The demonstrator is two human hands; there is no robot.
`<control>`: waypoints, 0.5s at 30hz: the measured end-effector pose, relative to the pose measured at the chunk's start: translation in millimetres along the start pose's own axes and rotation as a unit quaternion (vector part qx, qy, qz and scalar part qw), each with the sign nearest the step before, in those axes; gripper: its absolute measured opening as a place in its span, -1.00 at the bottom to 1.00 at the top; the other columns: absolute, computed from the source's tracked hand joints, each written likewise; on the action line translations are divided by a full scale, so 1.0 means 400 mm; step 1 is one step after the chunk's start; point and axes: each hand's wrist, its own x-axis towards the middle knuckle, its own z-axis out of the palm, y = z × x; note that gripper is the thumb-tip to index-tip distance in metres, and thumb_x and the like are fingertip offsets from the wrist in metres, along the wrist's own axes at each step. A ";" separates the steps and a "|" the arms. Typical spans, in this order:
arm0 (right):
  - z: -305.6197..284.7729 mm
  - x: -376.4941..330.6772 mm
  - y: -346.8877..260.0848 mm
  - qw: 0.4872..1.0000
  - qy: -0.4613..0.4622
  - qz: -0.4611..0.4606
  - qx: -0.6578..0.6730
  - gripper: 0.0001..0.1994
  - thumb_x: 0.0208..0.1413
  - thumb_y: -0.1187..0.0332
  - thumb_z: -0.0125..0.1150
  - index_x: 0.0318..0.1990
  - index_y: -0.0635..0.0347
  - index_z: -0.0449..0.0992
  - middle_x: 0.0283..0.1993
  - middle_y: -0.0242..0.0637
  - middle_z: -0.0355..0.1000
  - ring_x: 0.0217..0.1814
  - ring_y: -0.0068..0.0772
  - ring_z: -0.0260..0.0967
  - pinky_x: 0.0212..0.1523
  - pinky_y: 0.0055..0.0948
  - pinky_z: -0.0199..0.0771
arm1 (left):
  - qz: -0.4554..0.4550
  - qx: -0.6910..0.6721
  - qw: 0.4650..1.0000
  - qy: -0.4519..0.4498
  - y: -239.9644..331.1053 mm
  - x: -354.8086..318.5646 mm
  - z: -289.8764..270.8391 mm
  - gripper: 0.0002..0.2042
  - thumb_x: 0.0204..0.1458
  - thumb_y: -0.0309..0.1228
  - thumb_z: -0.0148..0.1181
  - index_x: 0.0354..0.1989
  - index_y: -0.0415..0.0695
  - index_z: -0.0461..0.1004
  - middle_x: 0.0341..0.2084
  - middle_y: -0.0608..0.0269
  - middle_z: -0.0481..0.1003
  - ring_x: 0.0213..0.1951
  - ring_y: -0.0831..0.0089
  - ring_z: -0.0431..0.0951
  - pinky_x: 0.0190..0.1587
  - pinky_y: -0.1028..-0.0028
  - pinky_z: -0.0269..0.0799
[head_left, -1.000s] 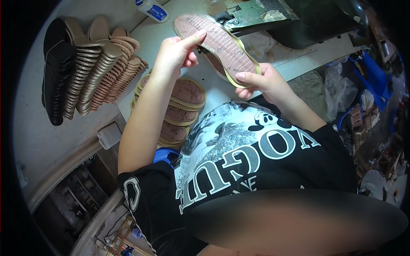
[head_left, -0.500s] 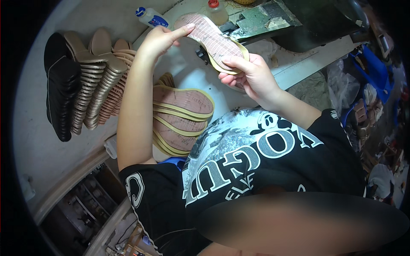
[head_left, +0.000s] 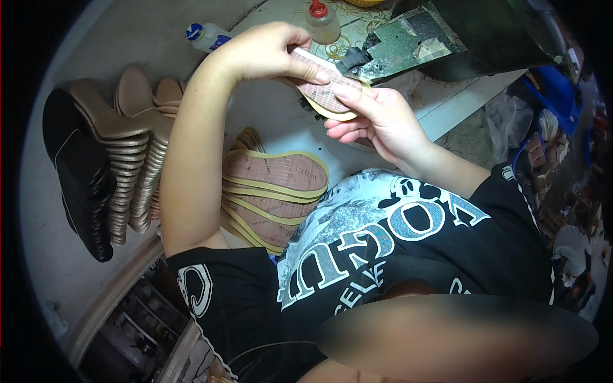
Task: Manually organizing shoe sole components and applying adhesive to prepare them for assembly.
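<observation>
A shoe insole, pinkish-brown with a lined grid and a yellow edge, is held up between both hands above the table. My left hand bends over its far end, thumb pressed on the lined face; most of that end is hidden by the hand. At the near end, my right hand pinches it, thumb on top and fingers curled underneath. Below the hands, near my shirt, lies a fanned pile of similar yellow-edged insoles. The black gadget-like piece behind the insole is too unclear to name.
Tall stacks of black insoles and gold insoles stand at the left. A red-capped bottle, a blue-capped white bottle and a stained green board are at the back. Clear plastic hangs beyond the table's right edge.
My left hand has slid from the insole's far tip toward its middle, its fingers now curling over that end. My right hand keeps its pinch. The head view has shifted slightly.
</observation>
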 end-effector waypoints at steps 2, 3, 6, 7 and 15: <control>-0.006 -0.003 -0.007 1.000 -0.016 0.010 -0.010 -0.67 0.25 0.19 0.19 -0.14 0.36 0.56 -0.27 -0.12 0.59 -0.32 -0.50 0.59 -0.28 -0.62 0.59 | -0.019 0.000 1.000 0.007 0.007 -0.013 0.002 -0.53 -0.13 -0.10 0.48 -0.56 -0.16 0.30 -0.67 0.38 0.27 -0.54 0.62 0.26 -0.50 0.51 0.22; -0.009 -0.006 -0.009 1.000 -0.022 0.010 -0.018 -0.67 0.26 0.20 0.18 -0.13 0.37 0.55 -0.25 -0.11 0.59 -0.30 -0.49 0.59 -0.25 -0.61 0.59 | -0.028 -0.011 1.000 0.008 0.010 -0.020 0.004 -0.53 -0.13 -0.10 0.48 -0.57 -0.16 0.30 -0.67 0.38 0.27 -0.55 0.62 0.26 -0.51 0.51 0.21; -0.014 -0.012 -0.012 0.999 -0.038 -0.002 -0.025 -0.68 0.28 0.24 0.16 -0.10 0.40 0.54 -0.21 -0.08 0.59 -0.23 -0.46 0.59 -0.18 -0.59 0.59 | -0.022 -0.003 1.000 0.014 0.018 -0.033 0.010 -0.57 -0.08 -0.12 0.44 -0.49 -0.16 0.31 -0.67 0.38 0.28 -0.56 0.63 0.26 -0.50 0.53 0.22; -0.015 -0.012 -0.012 0.999 -0.040 -0.003 -0.018 -0.69 0.28 0.25 0.15 -0.09 0.40 0.54 -0.20 -0.07 0.58 -0.21 -0.45 0.59 -0.16 -0.58 0.59 | -0.003 0.006 1.000 0.025 0.020 -0.038 0.013 -0.59 -0.06 -0.13 0.42 -0.45 -0.17 0.33 -0.67 0.38 0.29 -0.56 0.63 0.27 -0.50 0.52 0.23; -0.025 -0.001 -0.014 0.998 -0.054 0.007 0.017 -0.67 0.29 0.25 0.12 -0.07 0.44 0.51 -0.17 -0.05 0.57 -0.16 -0.35 0.60 -0.13 -0.52 0.61 | -0.001 -0.022 1.000 0.022 0.029 -0.082 0.043 -0.69 0.14 -0.17 0.26 -0.24 -0.19 0.43 -0.63 0.36 0.38 -0.53 0.63 0.32 -0.48 0.53 0.26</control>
